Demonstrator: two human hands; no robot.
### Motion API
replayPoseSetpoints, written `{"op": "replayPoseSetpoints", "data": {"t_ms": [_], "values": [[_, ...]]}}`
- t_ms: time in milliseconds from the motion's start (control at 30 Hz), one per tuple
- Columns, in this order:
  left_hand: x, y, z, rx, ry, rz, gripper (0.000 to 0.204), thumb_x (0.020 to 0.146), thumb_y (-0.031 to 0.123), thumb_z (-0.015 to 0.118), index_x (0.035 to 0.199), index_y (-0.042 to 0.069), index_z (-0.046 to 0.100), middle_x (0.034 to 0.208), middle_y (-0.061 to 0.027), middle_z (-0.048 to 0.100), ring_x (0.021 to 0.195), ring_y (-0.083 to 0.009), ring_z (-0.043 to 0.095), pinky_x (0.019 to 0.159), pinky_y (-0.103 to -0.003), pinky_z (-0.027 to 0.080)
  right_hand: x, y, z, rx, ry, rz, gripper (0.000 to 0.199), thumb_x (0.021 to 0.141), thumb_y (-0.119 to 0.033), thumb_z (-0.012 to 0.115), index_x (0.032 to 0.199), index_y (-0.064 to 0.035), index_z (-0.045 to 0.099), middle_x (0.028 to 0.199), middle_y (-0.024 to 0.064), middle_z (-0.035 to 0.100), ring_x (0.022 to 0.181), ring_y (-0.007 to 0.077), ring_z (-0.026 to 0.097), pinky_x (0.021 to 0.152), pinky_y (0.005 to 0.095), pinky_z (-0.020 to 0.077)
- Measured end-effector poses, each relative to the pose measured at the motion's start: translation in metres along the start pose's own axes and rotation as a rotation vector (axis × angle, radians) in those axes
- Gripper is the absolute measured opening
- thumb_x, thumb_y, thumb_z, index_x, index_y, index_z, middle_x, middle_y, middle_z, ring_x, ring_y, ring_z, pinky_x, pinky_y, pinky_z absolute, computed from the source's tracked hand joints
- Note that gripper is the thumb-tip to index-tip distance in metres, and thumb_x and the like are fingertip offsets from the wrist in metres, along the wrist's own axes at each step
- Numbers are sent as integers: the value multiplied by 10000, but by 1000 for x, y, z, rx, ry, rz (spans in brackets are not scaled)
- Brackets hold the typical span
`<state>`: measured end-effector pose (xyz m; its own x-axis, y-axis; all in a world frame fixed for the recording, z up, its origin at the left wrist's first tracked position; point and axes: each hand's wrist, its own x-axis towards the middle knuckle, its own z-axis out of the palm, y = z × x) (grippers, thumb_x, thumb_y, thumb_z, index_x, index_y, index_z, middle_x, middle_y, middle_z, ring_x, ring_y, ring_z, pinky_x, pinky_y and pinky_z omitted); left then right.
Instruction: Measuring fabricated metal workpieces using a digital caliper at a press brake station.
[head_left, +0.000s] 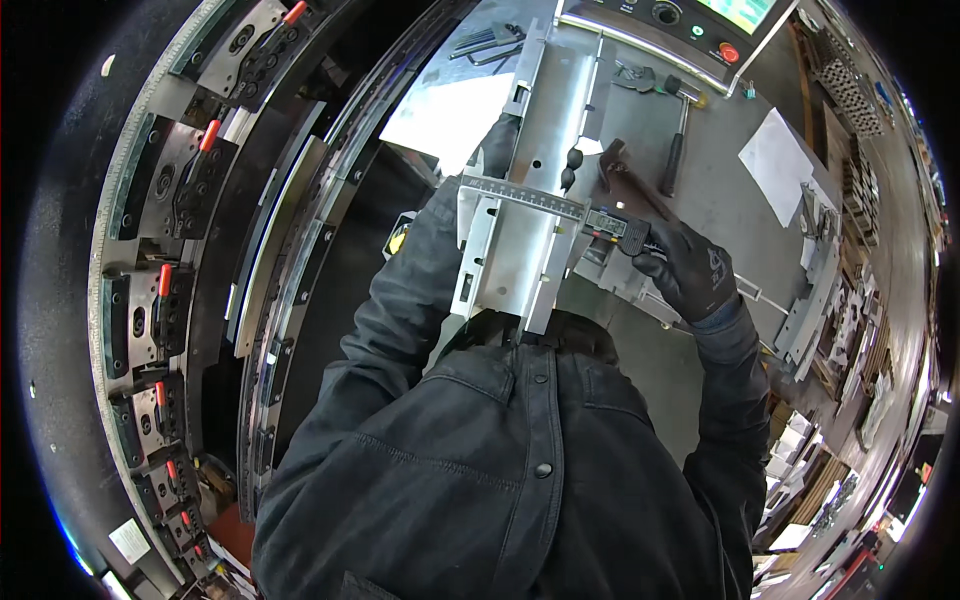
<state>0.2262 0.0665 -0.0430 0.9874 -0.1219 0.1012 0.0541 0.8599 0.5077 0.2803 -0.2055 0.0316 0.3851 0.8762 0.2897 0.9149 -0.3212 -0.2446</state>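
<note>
Grey sheet-metal bracket (535, 190) stands upright before the person's chest in the head view, its long axis running up and away, and a caliper (560, 208) lies straight across it, beam to the left and readout to the right. Right hand (685, 270), gloved, closes on the caliper's readout end just right of the bracket, while the left hand (497, 145) sits behind the bracket's upper left edge, its grasp hidden. Beyond the bracket, a hammer (678, 140) and a white sheet (780, 155) lie on the steel table (720, 200), well apart from both hands.
</note>
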Motion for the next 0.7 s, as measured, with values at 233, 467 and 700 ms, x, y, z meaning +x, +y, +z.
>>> {"op": "replayPoseSetpoints", "data": {"t_ms": [233,467,700], "values": [[2,1,-7,-26,-42,-55,534,906,472,382,1244,59,389,972,-243,561,795,-365,627,610,-418,552,0,-5,4,-81,76,-53,430,768,-357,641,1096,-95,551,834,75,597,626,260,581,515,351,442],[2,9,-15,-56,-100,-131,531,911,477,364,1240,62,393,957,-243,565,788,-370,627,598,-425,550,3,-6,2,-126,103,-105,399,733,-310,674,1058,-111,555,763,24,562,592,190,550,467,317,415],[18,9,-21,-59,-119,-165,529,916,483,347,1235,64,397,942,-243,568,781,-375,627,585,-432,548,-1,2,10,-151,150,-133,406,736,-330,663,1067,-123,552,766,21,562,584,179,545,458,307,415]]}}
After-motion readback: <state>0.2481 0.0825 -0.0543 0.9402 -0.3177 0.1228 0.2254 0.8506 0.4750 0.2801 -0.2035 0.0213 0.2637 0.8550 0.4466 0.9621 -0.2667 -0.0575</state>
